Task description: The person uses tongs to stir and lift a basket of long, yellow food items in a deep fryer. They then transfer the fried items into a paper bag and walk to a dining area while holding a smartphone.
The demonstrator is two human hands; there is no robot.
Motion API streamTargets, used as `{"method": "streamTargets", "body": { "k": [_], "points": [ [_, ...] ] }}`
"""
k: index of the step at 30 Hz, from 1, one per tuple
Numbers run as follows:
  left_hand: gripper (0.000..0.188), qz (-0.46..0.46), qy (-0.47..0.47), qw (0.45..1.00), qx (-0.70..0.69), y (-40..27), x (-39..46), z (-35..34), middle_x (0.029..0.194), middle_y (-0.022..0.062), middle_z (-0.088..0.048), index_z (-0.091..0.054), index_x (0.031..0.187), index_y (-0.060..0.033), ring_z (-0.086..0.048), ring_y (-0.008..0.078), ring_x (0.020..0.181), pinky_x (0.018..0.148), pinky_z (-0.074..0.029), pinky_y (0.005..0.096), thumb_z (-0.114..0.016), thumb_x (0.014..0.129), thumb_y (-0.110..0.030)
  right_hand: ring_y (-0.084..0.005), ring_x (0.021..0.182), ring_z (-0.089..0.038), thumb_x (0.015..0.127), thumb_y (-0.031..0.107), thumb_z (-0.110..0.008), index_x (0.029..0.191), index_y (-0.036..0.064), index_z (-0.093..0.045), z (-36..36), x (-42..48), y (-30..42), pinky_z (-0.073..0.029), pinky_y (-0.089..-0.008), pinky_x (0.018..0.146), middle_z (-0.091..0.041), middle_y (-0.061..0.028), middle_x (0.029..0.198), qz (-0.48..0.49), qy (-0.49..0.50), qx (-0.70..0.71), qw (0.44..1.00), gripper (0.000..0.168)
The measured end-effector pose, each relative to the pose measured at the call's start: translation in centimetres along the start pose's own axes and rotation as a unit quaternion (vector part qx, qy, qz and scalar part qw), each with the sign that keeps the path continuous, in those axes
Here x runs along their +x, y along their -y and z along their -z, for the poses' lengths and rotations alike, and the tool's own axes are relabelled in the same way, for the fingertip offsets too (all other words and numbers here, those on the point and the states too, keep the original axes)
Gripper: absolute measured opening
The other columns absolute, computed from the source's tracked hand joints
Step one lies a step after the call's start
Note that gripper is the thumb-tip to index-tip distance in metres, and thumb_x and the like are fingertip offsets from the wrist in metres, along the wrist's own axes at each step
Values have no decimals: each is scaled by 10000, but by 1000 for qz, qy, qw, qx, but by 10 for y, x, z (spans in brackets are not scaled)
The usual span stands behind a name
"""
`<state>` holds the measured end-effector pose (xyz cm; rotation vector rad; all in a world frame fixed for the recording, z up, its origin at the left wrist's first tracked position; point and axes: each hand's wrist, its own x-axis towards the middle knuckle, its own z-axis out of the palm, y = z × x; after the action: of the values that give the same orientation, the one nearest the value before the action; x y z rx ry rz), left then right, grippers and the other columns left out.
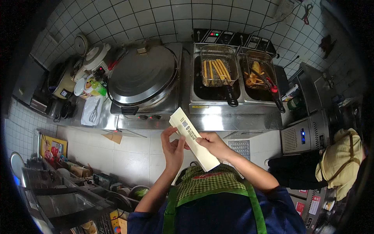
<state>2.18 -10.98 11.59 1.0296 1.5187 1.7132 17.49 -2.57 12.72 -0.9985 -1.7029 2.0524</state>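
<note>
My right hand (pixel 212 144) grips a long, pale folded paper sleeve or flat box (pixel 198 146) that bears printed writing and a code. At its left edge is my left hand (pixel 173 146), fingers bent and partly apart; whether they grip the paper is unclear. Beyond my hands, a wire fryer basket (pixel 219 65) holds several yellow sticks of food (pixel 219 69) over the left well of a deep fryer (pixel 212 108). Browned fried pieces (pixel 255 73) lie in a second basket (pixel 260 58) on the right, with red-handled tongs (pixel 274 89) resting across it.
A large round griddle with its metal lid (pixel 142 76) shut stands left of the fryer. Scissors (pixel 94 112) lie on a white tray (pixel 87 115) farther left. Another person (pixel 336 163) is at the right. Shelving (pixel 64 201) with kitchen goods stands at the lower left.
</note>
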Motion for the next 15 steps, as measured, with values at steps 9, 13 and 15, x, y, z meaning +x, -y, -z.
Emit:
{"method": "streamTargets", "body": {
  "k": [9, 13, 15],
  "points": [
    [240, -252, 209, 891, 313, -1, -8, 9, 1040, 83, -634, -676, 1009, -80, -587, 253, 873, 749, -483, 363, -707, 772, -60, -171, 800, -636, 797, 157, -661, 996, -33, -615, 29, 10, 0, -524, -281, 678, -637, -106, 886, -170, -22, 162, 972, 278],
    [170, -283, 172, 883, 332, -4, -4, 2, 934, 85, -621, -671, 953, -75, -570, 278, 812, 705, -463, 375, -686, 785, -56, -159, 837, -628, 901, 402, -619, 1017, 30, -638, 37, 14, -10, -516, -309, 757, -655, -69, 921, -207, 117, 415, 878, 390],
    [139, -239, 146, 908, 312, -1, -5, -2, 893, 95, -601, -652, 934, -62, -561, 290, 806, 702, -461, 383, -672, 797, -46, -155, 897, -624, 965, 482, -472, 1127, 45, -596, 39, 7, -4, -511, -320, 805, -648, -49, 1000, -188, 98, 448, 869, 483]
  ]
}}
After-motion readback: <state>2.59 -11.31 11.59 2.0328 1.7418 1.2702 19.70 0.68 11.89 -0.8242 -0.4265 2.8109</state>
